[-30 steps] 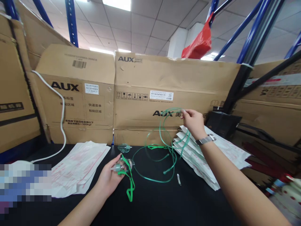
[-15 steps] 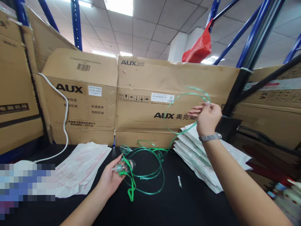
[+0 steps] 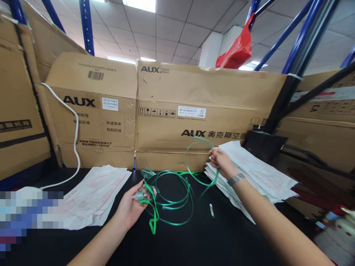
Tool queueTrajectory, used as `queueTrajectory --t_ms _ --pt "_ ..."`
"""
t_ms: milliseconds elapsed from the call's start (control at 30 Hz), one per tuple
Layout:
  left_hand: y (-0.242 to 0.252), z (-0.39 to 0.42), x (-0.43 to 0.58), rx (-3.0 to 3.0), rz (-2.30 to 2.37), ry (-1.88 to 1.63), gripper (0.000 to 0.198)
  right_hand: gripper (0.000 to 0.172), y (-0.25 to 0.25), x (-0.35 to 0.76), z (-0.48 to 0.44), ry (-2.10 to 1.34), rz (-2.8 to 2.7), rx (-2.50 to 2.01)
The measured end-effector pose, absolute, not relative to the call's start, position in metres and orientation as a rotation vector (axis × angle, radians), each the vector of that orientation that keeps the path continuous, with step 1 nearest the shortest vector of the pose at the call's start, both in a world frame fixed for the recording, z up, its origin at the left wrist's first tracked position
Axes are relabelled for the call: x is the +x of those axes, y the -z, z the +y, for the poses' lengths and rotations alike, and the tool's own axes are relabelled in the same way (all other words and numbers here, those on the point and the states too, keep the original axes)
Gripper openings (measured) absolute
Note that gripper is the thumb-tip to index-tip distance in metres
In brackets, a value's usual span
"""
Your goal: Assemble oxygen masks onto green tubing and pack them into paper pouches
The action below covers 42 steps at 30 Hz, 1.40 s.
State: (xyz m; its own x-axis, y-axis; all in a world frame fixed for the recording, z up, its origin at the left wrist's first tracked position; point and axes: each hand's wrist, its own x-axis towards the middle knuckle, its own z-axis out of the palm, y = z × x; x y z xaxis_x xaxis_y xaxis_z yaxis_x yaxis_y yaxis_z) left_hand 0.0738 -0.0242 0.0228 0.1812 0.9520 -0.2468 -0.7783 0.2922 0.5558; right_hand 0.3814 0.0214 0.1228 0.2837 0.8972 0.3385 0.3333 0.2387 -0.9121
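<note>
The left hand (image 3: 130, 208) lies palm-up on the black desk (image 3: 194, 244), fingers curled partway around a clear plastic mask part (image 3: 144, 194). A green strap (image 3: 152, 221) hangs from that part onto the desk. The right hand (image 3: 220, 162) is raised a little above the desk and pinched closed, thumb against fingertips, on the green tubing (image 3: 177, 203). One loop of the tubing stands up from that pinch, while the rest lies between the two hands in loose overlapping rings. A second clear piece (image 3: 146, 173) sits just behind the rings.

By the look of it, the step in hand is gathering the tubing into a coil. A further loop would call for a light, even pull from the right hand while the left holds the mask part steady, so the rings do not tangle.

The right hand is just in front of a fanned stack of paper pouches (image 3: 257, 173). More pouches (image 3: 97, 192) lie to the left, a small white strip (image 3: 211, 210) lies near the coil, and cardboard boxes (image 3: 194, 96) stand behind.
</note>
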Motion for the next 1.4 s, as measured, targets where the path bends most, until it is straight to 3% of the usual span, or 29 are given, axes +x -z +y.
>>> queueTrajectory --t_ms 267,400,533,733,833,933,1167,1400 --pt "-0.023 -0.023 0.074 0.329 0.656 -1.252 0.005 0.022 -0.024 0.365 0.018 -1.032 -1.428 -1.724" --pt "-0.024 -0.024 0.074 0.335 0.650 -1.249 0.006 0.015 -0.010 0.358 0.022 -1.053 -1.474 -1.896" --pt "-0.023 -0.024 0.074 0.330 0.643 -1.255 0.005 0.024 -0.013 0.349 0.025 -1.061 -1.510 -2.002" --pt "-0.022 -0.023 0.073 0.327 0.636 -1.267 0.005 0.026 -0.045 0.340 0.026 -0.880 -1.562 -1.980" --pt "-0.022 -0.023 0.073 0.331 0.630 -1.269 0.005 0.021 -0.080 0.338 0.026 -0.629 -1.599 -1.872" --pt "-0.021 -0.024 0.072 0.346 0.616 -1.258 0.003 0.031 -0.121 0.335 0.019 -0.302 -1.617 -1.691" --pt "-0.023 -0.025 0.074 0.424 0.556 -1.267 0.009 0.033 -0.187 0.321 -0.013 0.259 -1.419 -1.282" --pt "-0.034 -0.029 0.071 0.588 0.482 -1.260 0.018 0.036 -0.208 0.306 -0.042 -0.302 -1.377 -0.781"
